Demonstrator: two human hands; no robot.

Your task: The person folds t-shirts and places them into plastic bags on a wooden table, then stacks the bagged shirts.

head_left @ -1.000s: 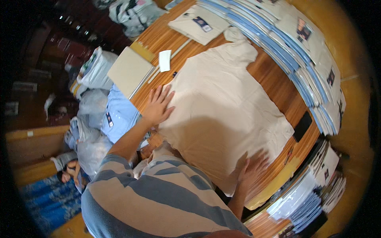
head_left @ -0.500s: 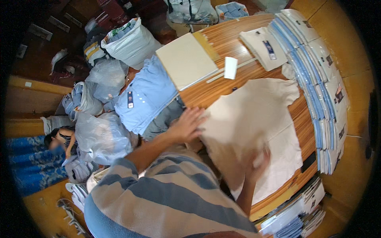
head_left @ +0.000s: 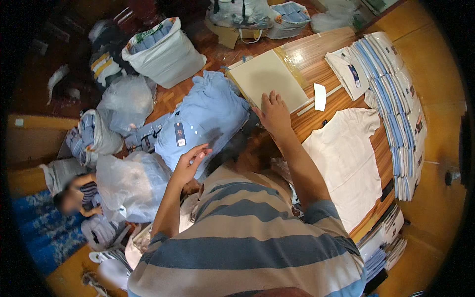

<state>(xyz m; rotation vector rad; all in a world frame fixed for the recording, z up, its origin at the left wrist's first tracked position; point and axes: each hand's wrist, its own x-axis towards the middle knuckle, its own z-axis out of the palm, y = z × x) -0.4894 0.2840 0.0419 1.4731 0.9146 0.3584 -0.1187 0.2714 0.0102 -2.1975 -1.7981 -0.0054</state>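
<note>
My right hand (head_left: 275, 115) reaches over the near edge of a flat cream board (head_left: 267, 76), its fingers extended and holding nothing. Whether the fingertips touch the board I cannot tell. Close to the lower edge of a heap of light blue shirts (head_left: 208, 106) is my left hand (head_left: 192, 161), fingers loosely stretched and nothing visible in them. A dark tag (head_left: 179, 134) lies on the top blue shirt. To the right of my right forearm, a cream T-shirt (head_left: 349, 153) is spread flat on the wooden table (head_left: 309, 121).
Tall rows of folded, bagged shirts (head_left: 398, 114) line the table's right side. A folded cream shirt (head_left: 346, 74) and a white card (head_left: 319, 97) lie nearby. Stuffed sacks (head_left: 166, 57) and plastic bags (head_left: 131, 185) crowd the left floor, where another person (head_left: 81, 193) sits.
Both my hands have left the cream T-shirt. My right hand has moved up to the board, my left hand toward the blue shirts. My body has turned left.
</note>
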